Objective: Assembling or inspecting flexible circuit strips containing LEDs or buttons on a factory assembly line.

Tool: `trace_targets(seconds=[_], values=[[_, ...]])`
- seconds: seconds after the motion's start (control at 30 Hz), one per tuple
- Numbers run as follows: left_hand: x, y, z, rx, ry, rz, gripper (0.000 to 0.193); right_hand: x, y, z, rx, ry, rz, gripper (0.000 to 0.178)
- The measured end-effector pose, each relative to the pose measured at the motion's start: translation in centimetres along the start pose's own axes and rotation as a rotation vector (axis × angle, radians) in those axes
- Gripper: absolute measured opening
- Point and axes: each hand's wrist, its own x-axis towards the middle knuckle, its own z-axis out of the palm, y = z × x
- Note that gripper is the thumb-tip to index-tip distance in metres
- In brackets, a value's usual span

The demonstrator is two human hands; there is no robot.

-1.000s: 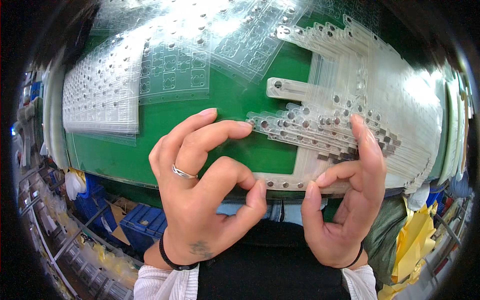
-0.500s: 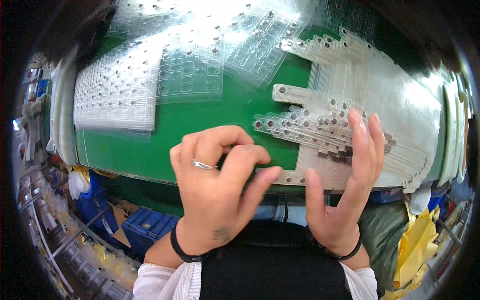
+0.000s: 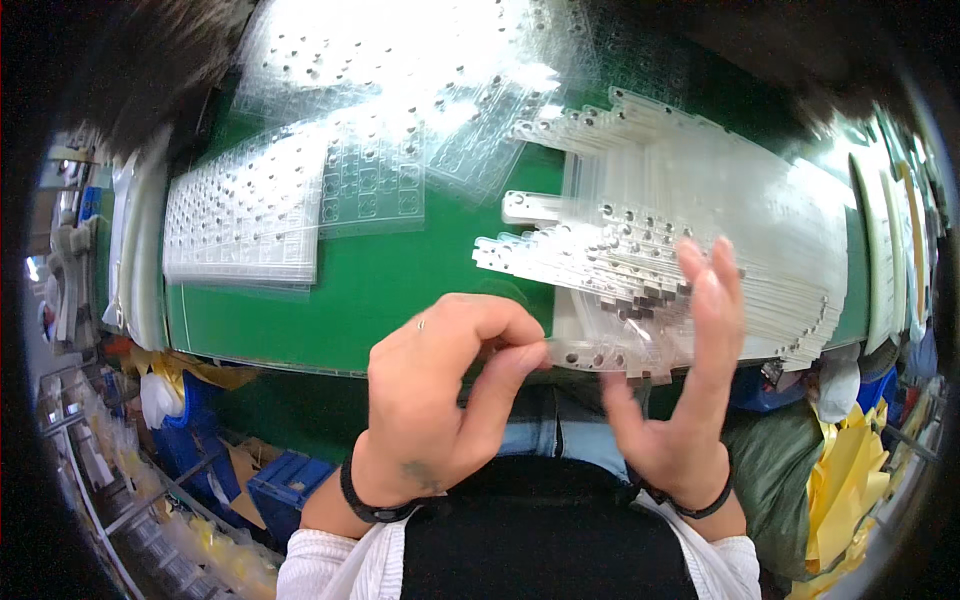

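Note:
My left hand (image 3: 440, 385) is closed in a pinch, thumb against forefinger, at the left end of a translucent plastic sheet (image 3: 590, 354) near the table's front edge. A ring is on one of its fingers. My right hand (image 3: 685, 380) is open, thumb and fingers apart, somewhat blurred; it reaches over the front of a fanned stack of translucent sheets (image 3: 780, 220). These sheets have stepped, tab-like left ends with dark round spots. Between my hands, a glossy clear patch (image 3: 645, 345) shows over the front sheet; its details are unclear.
Clear sheets with cut-out outlines and dark dots lie in a stack (image 3: 240, 215) at the left and in a pile (image 3: 340, 50) at the back, on the green tabletop (image 3: 400, 265). Below the front edge are a blue crate (image 3: 290, 485) at left and yellow wrapping (image 3: 835, 500) at right.
My left thumb and forefinger have come together at the front sheet's left end. The right hand remains open over the stack. The whole view has shifted slightly.

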Motion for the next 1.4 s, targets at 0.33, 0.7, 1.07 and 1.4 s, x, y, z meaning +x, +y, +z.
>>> trace_targets(seconds=[0.33,0.7,1.07,1.4], values=[[2.6,1.2,-1.7,-0.191,-0.061,-0.424,0.035,-0.4,2.6,-3.3,-0.175,0.038,0.109,0.084],[2.0,2.3,-2.0,0.008,-0.173,-0.015,0.042,2.6,5.3,-2.2,-0.184,0.029,0.006,0.077],[-0.2,-0.3,-1.4,0.537,-0.117,0.043,0.034,0.3,0.2,-2.1,0.874,0.150,0.443,0.085],[0.0,0.5,-1.4,-0.412,-0.061,-0.439,0.019,-0.7,-2.2,-1.8,1.229,0.004,0.479,0.074]])
